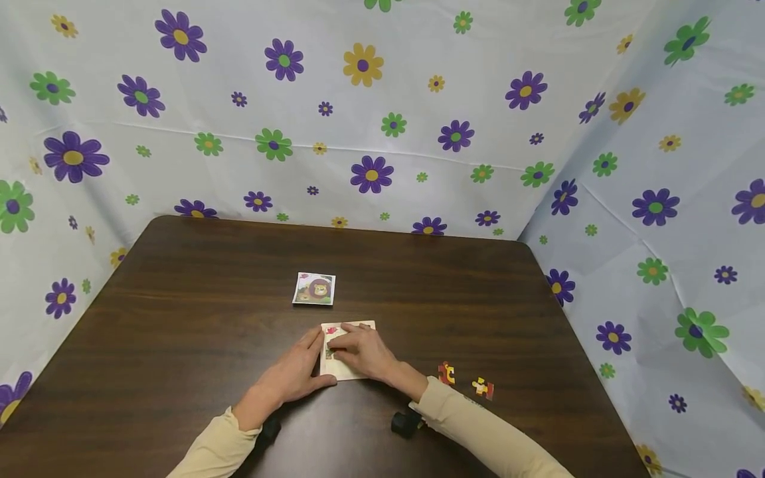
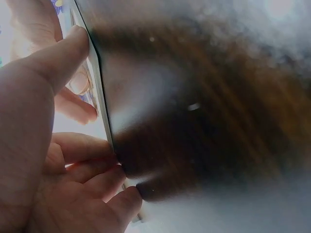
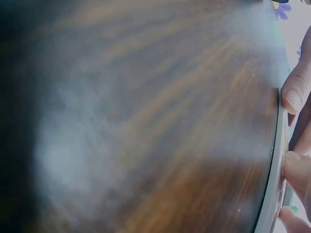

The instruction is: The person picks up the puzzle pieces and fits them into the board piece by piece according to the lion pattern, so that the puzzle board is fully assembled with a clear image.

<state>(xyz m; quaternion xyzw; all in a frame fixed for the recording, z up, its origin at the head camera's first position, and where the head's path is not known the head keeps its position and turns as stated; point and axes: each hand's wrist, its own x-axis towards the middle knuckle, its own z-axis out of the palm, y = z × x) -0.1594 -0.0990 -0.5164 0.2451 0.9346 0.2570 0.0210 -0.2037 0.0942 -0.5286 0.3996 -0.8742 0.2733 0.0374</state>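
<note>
My plain cream-beige fabric sleeves (image 1: 487,428) show pale against a dark brown wood-grain table (image 1: 197,305). The pale cream, flat square puzzle board (image 1: 343,369) bears pink at one corner; the white-bordered square picture card (image 1: 313,290) shows a lion, its mane dark reddish-brown. Two small jigsaw pieces (image 1: 446,373) — red and yellow — lie before me; white fabric sheeting (image 1: 400,79) carries purple, green and yellow flowers.

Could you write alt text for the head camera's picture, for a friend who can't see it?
A person's left hand holds the edge of a pale puzzle board on a dark table while the right hand touches its top. A square lion picture lies beyond, with loose puzzle pieces off to the right and white flowered cloth behind.
</note>
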